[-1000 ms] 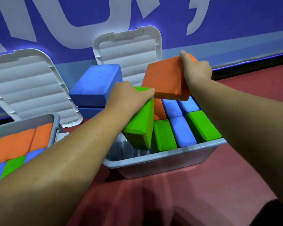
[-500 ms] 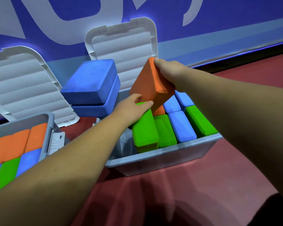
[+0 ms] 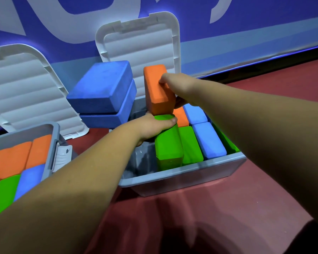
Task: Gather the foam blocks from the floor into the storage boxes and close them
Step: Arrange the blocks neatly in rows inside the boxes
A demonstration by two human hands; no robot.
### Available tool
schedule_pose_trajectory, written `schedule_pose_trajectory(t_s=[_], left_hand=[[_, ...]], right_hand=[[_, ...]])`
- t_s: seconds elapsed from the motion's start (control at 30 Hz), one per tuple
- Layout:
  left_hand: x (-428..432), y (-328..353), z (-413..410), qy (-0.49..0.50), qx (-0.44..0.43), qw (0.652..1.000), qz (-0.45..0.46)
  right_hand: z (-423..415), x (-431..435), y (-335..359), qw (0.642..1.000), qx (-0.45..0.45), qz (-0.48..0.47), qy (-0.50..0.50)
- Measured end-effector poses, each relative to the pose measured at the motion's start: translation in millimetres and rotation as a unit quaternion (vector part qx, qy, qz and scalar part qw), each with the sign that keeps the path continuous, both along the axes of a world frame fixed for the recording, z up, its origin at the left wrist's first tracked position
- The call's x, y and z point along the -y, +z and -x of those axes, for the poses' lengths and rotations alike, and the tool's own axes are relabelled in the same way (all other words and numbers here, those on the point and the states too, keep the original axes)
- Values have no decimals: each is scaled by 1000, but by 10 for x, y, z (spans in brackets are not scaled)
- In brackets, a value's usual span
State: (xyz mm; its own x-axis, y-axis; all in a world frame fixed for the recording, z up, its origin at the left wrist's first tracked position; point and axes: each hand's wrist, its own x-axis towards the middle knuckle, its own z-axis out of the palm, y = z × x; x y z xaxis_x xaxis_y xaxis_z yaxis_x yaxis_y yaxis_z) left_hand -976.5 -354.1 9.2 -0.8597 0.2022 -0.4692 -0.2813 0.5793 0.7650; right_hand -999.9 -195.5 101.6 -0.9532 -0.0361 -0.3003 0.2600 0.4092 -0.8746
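My right hand [image 3: 174, 85] grips an orange foam block [image 3: 157, 90], held on edge above the back left of the grey storage box [image 3: 182, 177]. My left hand [image 3: 152, 127] holds the top end of a green block [image 3: 168, 145] standing in the box's left part. Beside it lie another green block [image 3: 190, 145], two light blue blocks [image 3: 207, 140] and an orange one [image 3: 181, 117]. The box's white lid [image 3: 140, 43] stands open against the wall. An empty gap shows in the box's left end.
Two dark blue blocks [image 3: 103, 88] are stacked on the floor left of the box. A second grey box [image 3: 50, 143] at the left holds orange, green and blue blocks, its lid [image 3: 24, 88] open behind it. A blue wall runs along the back of the red floor [image 3: 228, 208].
The right hand turned the orange block from flat to on edge and brought it down to the box's back left. The left hand lowered the green block into the box.
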Motion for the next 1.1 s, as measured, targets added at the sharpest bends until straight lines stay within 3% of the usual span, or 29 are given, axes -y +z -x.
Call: schedule_pose_trajectory(t_s=[0.2, 0.33, 0.43, 0.57, 0.63, 0.7, 0.87, 1.03, 1.1], left_hand=[[45, -124, -166, 22, 18, 999, 14], [91, -132, -177, 10, 110, 987, -113], [120, -201, -122, 15, 86, 985, -147], [104, -696, -8, -13, -24, 999, 16], [70, -993, 61, -13, -28, 997, 65], [35, -1002, 88, -25, -15, 996, 86], [163, -960, 155, 2, 43, 999, 28], [197, -684, 175, 40, 134, 979, -150], [192, -741, 227, 64, 157, 972, -164]], right_hand=[[60, 184, -291, 995, 21, -86, 39], [101, 237, -397, 995, 27, -94, 17], [153, 269, -447, 994, 37, -104, 24], [197, 307, -708, 965, 57, -249, 66], [228, 329, -814, 932, 35, -349, 95], [271, 346, -844, 922, 18, -376, 89], [352, 275, -1001, 909, 8, -410, 74], [412, 256, -1130, 909, 1, -410, 74], [409, 261, -1122, 910, 1, -406, 81]])
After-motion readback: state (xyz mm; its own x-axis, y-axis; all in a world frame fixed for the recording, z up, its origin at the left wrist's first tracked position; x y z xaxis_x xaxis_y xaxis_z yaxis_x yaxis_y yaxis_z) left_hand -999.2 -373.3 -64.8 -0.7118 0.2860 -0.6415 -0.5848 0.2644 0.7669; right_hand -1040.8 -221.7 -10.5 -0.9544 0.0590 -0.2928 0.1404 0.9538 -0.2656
